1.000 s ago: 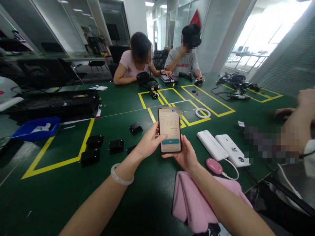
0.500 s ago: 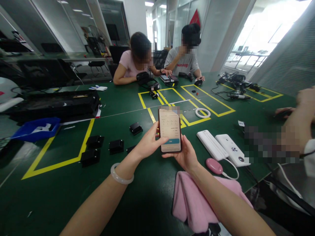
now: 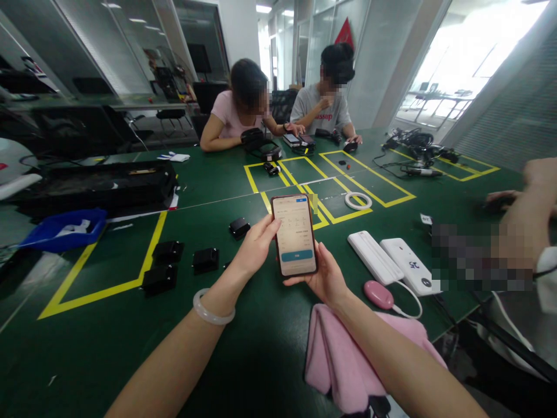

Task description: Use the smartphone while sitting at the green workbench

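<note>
A smartphone with a lit pale screen and a blue-green bar near its bottom is held upright above the green table. My left hand grips its left edge, the thumb lying at the left side of the screen and the other fingers hidden behind. On the lower right, my right hand is wrapped round the phone, with fingers under its bottom edge. A white bangle circles my left wrist. Below my right forearm lies a pink cloth.
Two white power banks and a pink round device with a cable lie at right. Several black boxes and a blue tray are at left. A tape roll lies beyond. Two people sit opposite; another person's arm reaches in at right.
The phone has moved slightly left and down and tilted a little. My left thumb has gone from over the lower bar up to the screen's left edge.
</note>
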